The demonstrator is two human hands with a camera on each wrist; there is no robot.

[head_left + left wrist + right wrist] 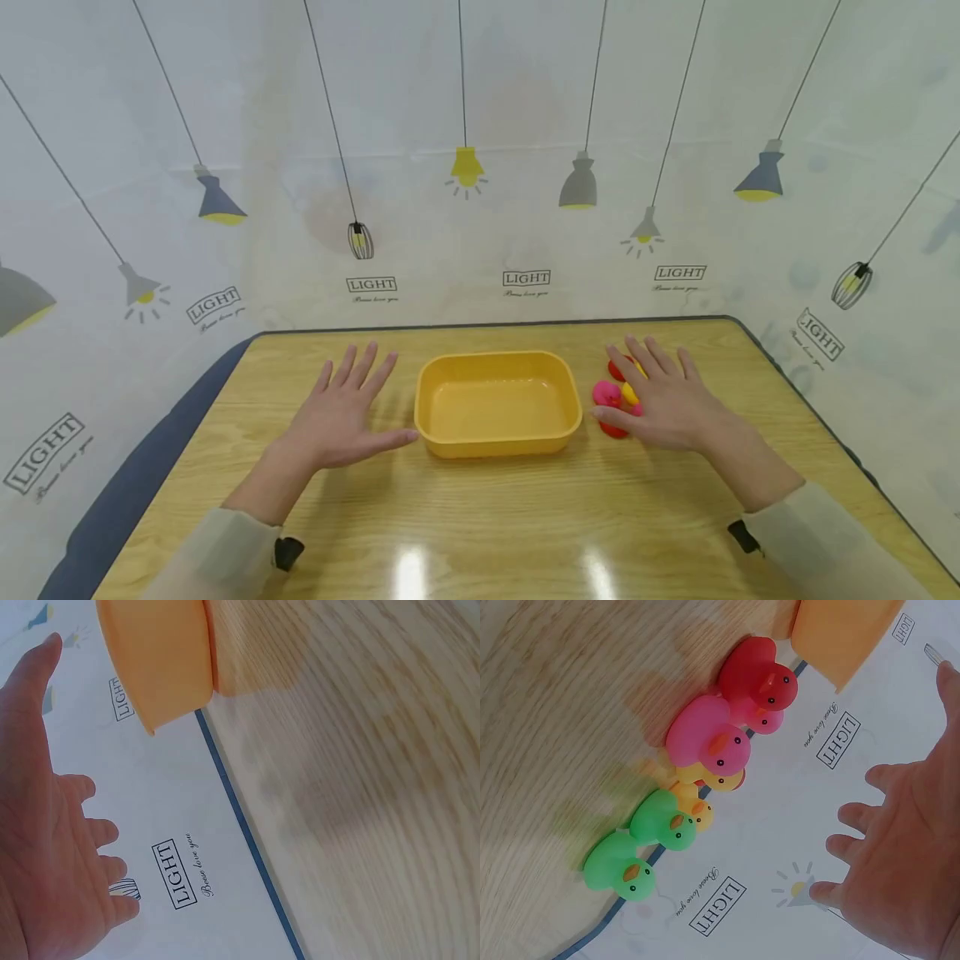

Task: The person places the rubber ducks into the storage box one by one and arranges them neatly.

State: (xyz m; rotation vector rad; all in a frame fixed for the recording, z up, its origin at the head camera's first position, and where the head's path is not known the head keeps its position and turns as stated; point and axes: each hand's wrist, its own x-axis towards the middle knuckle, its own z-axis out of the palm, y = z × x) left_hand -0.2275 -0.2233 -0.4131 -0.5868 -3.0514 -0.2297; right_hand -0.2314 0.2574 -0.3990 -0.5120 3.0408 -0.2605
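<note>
A yellow plastic basin [495, 448] stands upright on the table, with nothing inside it. Left of it my left hand [337, 417] is held above the table, fingers spread straight and thumb pointing at the basin's rim. The left wrist view shows a gap between that hand and the basin wall [161, 660]. My right hand [671, 408] hovers with spread fingers over a group of toy ducks, partly hiding them in the head view. Among them are a red duck [751, 675], a pink duck [701, 735], a yellow duck [690, 799] and two green ducks [660, 817].
The wood-grain table [480, 517] has a dark edge strip at the back. Behind and beside it hangs a white cloth [420, 108] printed with lamps and the word LIGHT. Dark blue material [150, 450] runs along the left side.
</note>
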